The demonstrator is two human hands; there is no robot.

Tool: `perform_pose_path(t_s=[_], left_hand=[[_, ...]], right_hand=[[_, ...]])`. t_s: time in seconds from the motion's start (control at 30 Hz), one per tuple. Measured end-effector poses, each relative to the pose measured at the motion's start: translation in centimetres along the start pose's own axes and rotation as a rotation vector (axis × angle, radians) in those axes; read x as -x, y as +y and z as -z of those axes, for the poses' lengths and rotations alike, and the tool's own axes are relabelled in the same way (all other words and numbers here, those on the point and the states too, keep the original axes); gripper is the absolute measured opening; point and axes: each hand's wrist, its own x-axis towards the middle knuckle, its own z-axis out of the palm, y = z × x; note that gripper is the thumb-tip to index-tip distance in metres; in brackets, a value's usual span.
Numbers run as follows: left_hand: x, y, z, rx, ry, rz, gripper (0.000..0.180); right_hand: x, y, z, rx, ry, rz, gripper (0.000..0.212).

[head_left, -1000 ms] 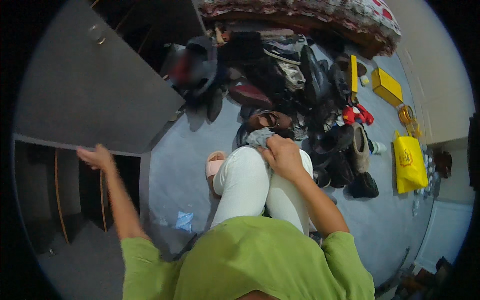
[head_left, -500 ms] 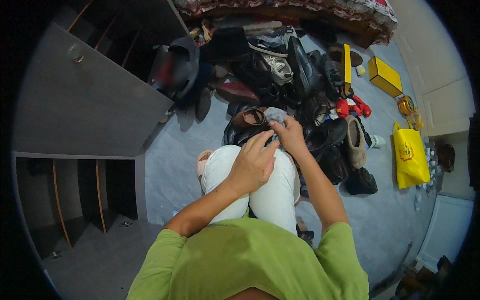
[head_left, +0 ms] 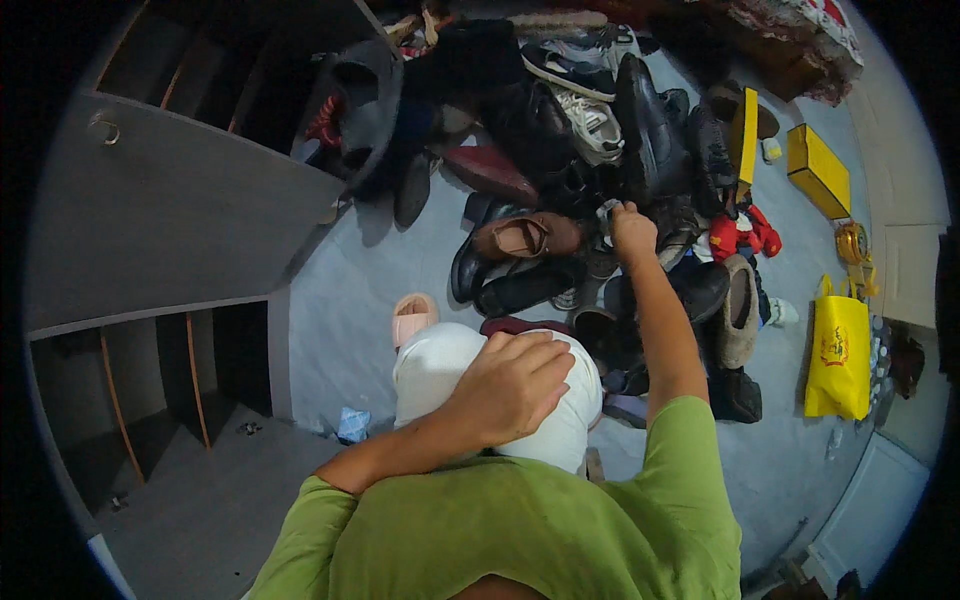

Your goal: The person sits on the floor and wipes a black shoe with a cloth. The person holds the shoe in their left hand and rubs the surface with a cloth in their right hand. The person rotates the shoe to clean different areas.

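My right hand (head_left: 632, 232) reaches forward into the shoe pile, its fingers closed on a crumpled grey cloth (head_left: 606, 209) that shows only in part. Just left of it lies a brown ankle shoe (head_left: 560, 235) on top of black shoes. Beyond the hand are a large black leather shoe (head_left: 645, 140) and a white-laced sneaker (head_left: 592, 128). My left hand (head_left: 515, 388) rests flat on my white-trousered knee, its fingers extended and holding nothing. A pink slipper (head_left: 415, 312) shows beside my left knee.
A grey cabinet with an open door (head_left: 190, 190) stands on the left. A dark red shoe (head_left: 490, 172) lies farther off in the pile. On the right are a yellow box (head_left: 818, 172), a yellow bag (head_left: 838, 355) and a fuzzy beige slipper (head_left: 738, 310).
My right hand has moved from above my knees forward and right into the pile with the grey cloth. My left hand has drawn back and settled on my knee.
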Motion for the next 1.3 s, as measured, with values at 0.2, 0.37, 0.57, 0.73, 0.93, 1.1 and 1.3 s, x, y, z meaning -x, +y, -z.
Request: perform_pose_path(t_s=[0.2,0.37,0.57,0.73,0.93,1.1,1.3], left_hand=[[-1.1,-0.8,-0.1,0.045,-0.033,0.026,0.033],[-1.7,-1.4,-0.6,0.057,-0.01,0.012,0.035],[-1.6,-1.1,-0.4,0.033,-0.003,0.008,0.036],[-1.5,-0.9,-0.3,0.014,-0.068,0.041,0.034],[-1.1,-0.3,0.5,-0.016,-0.168,0.079,0.031],[-0.6,-0.1,0.7,-0.02,-0.158,0.077,0.033],[-0.1,0.0,1.1,-0.003,-0.164,0.088,0.033]], right_hand=[[-0.8,-1.1,-0.6,-0.226,0.182,0.116,0.038],[-2.4,-4.6,0.2,-0.086,0.057,0.097,0.038],[-5.0,-5.3,0.5,0.019,-0.155,0.046,0.027],[-5.4,-5.4,0.9,0.02,-0.117,0.101,0.023],[-4.9,-5.1,0.8,-0.019,-0.103,0.117,0.026],[-4.9,-4.7,-0.3,-0.042,-0.09,0.082,0.03],[-4.3,-5.0,0.0,-0.042,-0.048,0.096,0.026]])
